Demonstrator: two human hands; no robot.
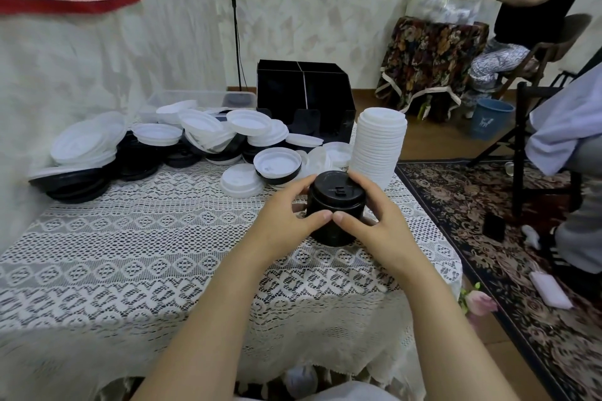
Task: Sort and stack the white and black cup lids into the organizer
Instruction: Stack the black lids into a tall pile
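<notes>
Two hands close round one stack of black lids (335,205), which stands on the lace tablecloth (130,254) near the table's right edge. The left hand (286,212) cups its left side and the right hand (368,215) its right, fingers curled behind and thumbs meeting tip to tip in front. I'd say that grip is there to square the lids up and keep the column from leaning. Just behind it, to the right, a taller stack of white lids (379,143) stands free, so the two colours are kept apart. The black organizer (306,91) sits at the back of the table, well apart from both stacks, and its compartments look empty from here. A loose heap of mixed lids (156,146) sprawls along the left, so by my reckoning much sorting remains.
</notes>
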